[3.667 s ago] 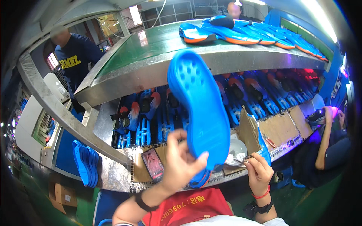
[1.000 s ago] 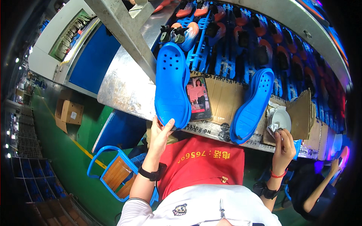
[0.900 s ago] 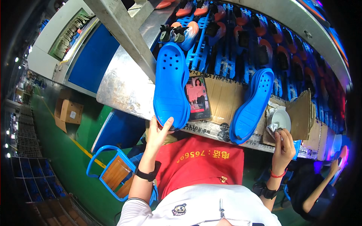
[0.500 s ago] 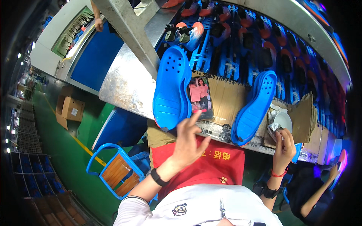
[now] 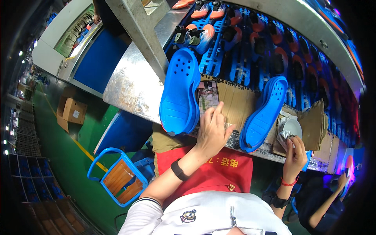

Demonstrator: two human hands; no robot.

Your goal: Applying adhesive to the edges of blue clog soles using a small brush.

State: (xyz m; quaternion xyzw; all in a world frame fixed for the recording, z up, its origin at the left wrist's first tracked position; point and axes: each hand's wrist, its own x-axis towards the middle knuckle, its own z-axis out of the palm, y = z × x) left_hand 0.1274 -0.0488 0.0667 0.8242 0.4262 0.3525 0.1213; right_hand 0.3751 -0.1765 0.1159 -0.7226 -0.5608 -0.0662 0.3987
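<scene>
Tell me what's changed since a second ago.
The left hand let go of the left blue shoe sole and moved right, over the smartphone, whose screen changed. The right hand stays by the white dish, pinching a small dark item; the right soles stay put.

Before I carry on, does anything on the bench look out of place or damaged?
Yes. A dark, rectangular, lit-up phone lies beside blue perforated shoe soles, near the left hand; it seems unrelated to the soles. The raised brown cardboard flap looks ragged-edged, perhaps torn.
</scene>
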